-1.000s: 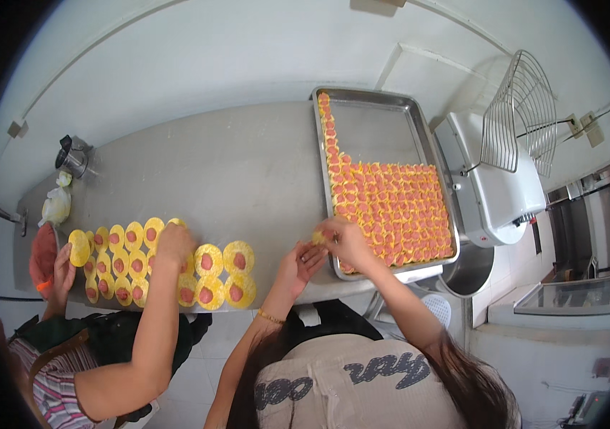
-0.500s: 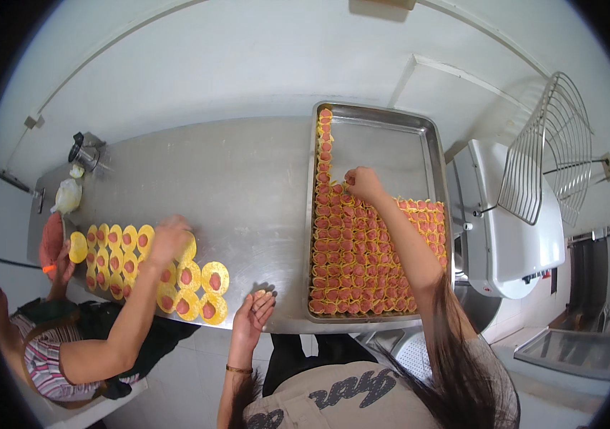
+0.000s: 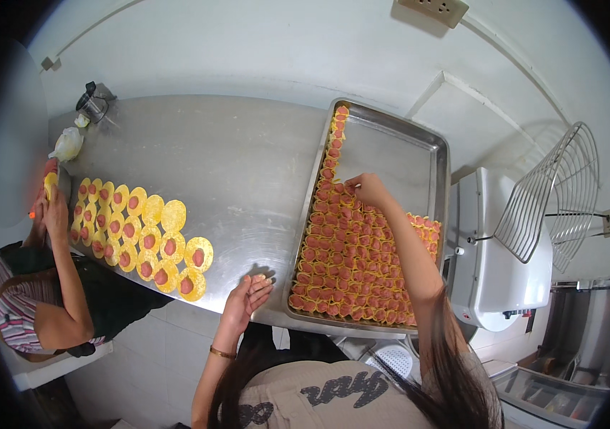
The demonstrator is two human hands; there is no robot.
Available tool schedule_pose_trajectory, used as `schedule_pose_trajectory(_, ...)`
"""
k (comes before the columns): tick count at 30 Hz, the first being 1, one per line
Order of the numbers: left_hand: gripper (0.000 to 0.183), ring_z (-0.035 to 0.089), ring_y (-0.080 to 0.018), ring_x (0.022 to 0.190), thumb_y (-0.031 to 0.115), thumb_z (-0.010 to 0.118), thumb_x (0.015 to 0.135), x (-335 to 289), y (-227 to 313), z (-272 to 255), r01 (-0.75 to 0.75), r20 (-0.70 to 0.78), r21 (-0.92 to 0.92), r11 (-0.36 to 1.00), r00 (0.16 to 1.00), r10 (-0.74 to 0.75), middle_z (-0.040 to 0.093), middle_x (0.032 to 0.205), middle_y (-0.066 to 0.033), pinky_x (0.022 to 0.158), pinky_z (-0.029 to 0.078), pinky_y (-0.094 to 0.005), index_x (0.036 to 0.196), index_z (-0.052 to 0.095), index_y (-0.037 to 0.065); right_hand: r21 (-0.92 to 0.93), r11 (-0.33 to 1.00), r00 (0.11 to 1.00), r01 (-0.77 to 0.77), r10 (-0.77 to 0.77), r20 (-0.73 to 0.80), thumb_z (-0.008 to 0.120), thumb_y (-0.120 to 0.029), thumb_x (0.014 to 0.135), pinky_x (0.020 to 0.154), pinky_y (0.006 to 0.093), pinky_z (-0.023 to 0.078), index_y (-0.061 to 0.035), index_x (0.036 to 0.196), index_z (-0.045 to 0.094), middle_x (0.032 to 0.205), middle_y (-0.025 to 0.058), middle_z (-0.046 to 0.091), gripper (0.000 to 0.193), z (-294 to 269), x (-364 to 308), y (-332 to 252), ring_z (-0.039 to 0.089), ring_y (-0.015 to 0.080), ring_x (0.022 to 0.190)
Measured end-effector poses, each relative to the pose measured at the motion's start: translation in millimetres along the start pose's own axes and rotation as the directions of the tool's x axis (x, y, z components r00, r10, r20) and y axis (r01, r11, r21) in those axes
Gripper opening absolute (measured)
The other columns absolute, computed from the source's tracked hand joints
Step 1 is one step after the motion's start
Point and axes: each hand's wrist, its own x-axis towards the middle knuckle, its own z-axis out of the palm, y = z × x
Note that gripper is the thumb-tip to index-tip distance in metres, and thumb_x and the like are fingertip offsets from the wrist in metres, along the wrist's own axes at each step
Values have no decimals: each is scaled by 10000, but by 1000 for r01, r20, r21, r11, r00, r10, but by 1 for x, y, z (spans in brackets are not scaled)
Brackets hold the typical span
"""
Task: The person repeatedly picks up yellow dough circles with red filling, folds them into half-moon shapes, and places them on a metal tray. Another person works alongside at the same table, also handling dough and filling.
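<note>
A large metal tray (image 3: 387, 127) holds rows of small open-topped dumplings (image 3: 348, 250), yellow wrappers around pink filling, with one column running up its left side. At the far edge of the packed rows, my right hand (image 3: 369, 191) is closed, thumb and fingertips pinched on a dumpling partly hidden by them. My left hand (image 3: 247, 297) hovers palm up by the table's front edge, fingers loosely spread, holding nothing. To its left lie round yellow wrappers (image 3: 174, 216) in rows, most bearing a lump of pink filling (image 3: 198, 255); two at the far right end are bare.
At the left, a co-worker's hands (image 3: 51, 211) hold a yellow wrapper beside pink filling. A clear plastic bag (image 3: 68, 144) and a clear jug (image 3: 94, 107) stand on the steel table (image 3: 240, 164). Right of the tray are a white machine (image 3: 509, 243) and its wire guard (image 3: 555, 193).
The co-worker's hand has withdrawn left from the wrappers, uncovering bare ones. My right hand stays at the same spot in the tray. My view has tilted and shifted.
</note>
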Motion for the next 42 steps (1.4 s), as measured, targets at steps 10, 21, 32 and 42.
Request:
schedule_pose_trajectory(10, 388, 609, -210, 1057, 357, 375, 1003, -1, 16, -27, 13, -7, -3, 1000, 1000, -13, 623, 1130, -131, 900, 488, -311, 1162, 511, 30, 152, 988, 997, 25, -13, -78, 485, 37, 739, 609, 333, 485, -71, 994, 714, 729, 173, 659, 359, 1, -6, 5, 612, 231, 615)
schedule_pose_trajectory(21, 387, 608, -217, 1066, 340, 376, 1005, -36, 69, -88, -32, 35, 8, 999, 999, 32, 614, 1151, -139, 895, 490, -312, 1193, 496, 23, -19, 998, 937, -59, 49, -347, 498, 31, 746, 695, 348, 502, -82, 1049, 687, 831, 169, 663, 375, -3, 1, -42, 636, 290, 723)
schedule_pose_trajectory(32, 352, 625, -201, 1029, 259, 373, 1011, -87, 108, -189, -218, -135, -130, 967, 970, 201, 632, 1099, -128, 882, 507, -306, 1206, 499, -5, 238, 790, 825, 565, -532, -193, 645, -72, 761, 912, 396, 450, -107, 1046, 672, 1103, 127, 595, 288, 208, 142, -371, 544, 318, 1057)
schedule_pose_trajectory(42, 340, 606, -207, 1062, 257, 399, 1005, -114, 105, -235, -226, -240, -102, 969, 951, 197, 617, 1121, -128, 898, 497, -320, 1205, 499, 1, -16, 962, 893, 273, -259, -368, 715, -93, 661, 902, 393, 449, -138, 990, 702, 1136, 67, 574, 333, 270, 196, -407, 524, 298, 1062)
